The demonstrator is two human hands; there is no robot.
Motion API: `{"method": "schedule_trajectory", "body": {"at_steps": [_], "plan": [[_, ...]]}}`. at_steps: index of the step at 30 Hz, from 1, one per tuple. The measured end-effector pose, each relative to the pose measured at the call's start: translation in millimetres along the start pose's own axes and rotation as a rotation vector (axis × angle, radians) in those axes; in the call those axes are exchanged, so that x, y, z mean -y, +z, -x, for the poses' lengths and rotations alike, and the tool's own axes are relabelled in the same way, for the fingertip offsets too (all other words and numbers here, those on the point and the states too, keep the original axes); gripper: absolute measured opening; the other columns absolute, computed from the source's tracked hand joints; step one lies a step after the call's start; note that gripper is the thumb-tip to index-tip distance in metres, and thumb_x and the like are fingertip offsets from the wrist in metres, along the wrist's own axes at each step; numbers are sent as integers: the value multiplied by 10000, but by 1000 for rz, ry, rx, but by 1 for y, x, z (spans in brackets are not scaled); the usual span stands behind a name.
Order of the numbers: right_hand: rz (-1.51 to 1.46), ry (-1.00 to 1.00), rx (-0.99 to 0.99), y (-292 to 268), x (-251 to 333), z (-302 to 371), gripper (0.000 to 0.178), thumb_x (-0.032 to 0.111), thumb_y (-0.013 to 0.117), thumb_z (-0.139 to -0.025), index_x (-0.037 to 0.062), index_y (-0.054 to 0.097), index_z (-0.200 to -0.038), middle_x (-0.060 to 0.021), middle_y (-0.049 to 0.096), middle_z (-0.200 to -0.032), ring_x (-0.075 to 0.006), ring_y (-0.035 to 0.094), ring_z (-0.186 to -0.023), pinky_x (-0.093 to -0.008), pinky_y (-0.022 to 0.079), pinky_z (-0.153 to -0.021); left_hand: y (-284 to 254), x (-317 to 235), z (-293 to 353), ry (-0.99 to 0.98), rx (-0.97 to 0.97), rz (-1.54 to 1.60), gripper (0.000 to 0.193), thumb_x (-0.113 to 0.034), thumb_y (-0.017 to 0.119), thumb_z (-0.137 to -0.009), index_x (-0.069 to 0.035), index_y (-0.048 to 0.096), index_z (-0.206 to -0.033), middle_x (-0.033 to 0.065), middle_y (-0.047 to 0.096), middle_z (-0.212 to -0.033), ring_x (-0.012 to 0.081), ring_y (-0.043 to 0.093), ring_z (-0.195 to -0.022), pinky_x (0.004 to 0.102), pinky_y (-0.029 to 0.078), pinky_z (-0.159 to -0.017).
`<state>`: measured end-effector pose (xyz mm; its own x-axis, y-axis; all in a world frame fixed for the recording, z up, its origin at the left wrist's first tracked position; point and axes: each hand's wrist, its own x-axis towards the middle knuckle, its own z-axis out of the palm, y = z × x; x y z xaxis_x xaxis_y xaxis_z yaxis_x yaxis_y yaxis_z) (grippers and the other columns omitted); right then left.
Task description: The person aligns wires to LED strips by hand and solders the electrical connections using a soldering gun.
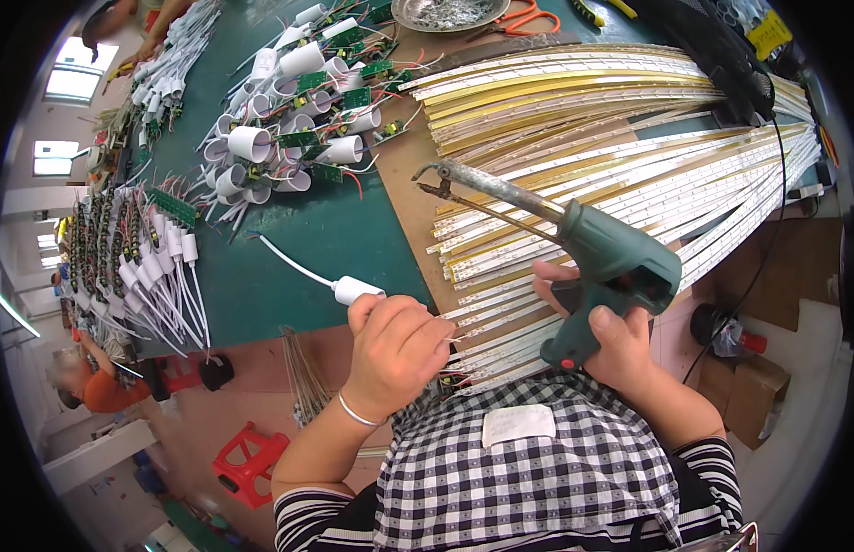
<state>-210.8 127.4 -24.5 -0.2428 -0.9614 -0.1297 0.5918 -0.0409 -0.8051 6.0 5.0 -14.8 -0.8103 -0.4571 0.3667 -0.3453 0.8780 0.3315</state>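
My left hand [397,348] is closed around a white plastic end cap [354,290]. From the cap's far end a thin white wire [294,261] reaches out over the green table. Fine wire ends show at the fingers' right side, beside the ends of the LED strips [528,230] laid out in rows. My right hand [618,342] grips a green soldering gun [620,253] by its handle. Its metal tip points left, above the strips, and a thin metal feed tube runs below the barrel. The tip and the left hand are apart.
White caps with green circuit boards [303,140] are heaped on the table [289,285]. Beyond lie a metal dish [445,14] and orange-handled scissors [530,20]. A black cable [782,184] hangs at right. A red stool [248,463] and a person in orange [114,382] are at left.
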Motion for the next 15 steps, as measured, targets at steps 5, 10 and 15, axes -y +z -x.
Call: {"method": "schedule_trajectory", "body": {"at_steps": [5,10,15], "plan": [[6,-6,-2,-1,-1,0,635,301,626,-881,4,355,-1373,-168,503,-1316,-249,461,-1238,-409,335,-1068,1,-3,-3,-10,1,3,266,-56,722,-571,-120,650,-819,1,585,-803,200,571,-829,365,354,-811],[17,-4,-8,-1,1,0,629,295,624,-883,7,356,-1374,-167,504,-1315,-248,459,-1242,-411,333,-1070,0,-4,-2,25,23,-94,242,-98,719,-585,-134,653,-815,-20,584,-792,175,576,-833,403,309,-862],[14,-25,-29,5,2,1,614,291,600,-888,4,355,-1374,-178,512,-1298,-242,472,-1225,-398,365,-1040,1,-6,-2,53,-9,-145,216,-118,704,-604,-146,657,-813,-40,583,-764,155,585,-835,416,279,-890]]}}
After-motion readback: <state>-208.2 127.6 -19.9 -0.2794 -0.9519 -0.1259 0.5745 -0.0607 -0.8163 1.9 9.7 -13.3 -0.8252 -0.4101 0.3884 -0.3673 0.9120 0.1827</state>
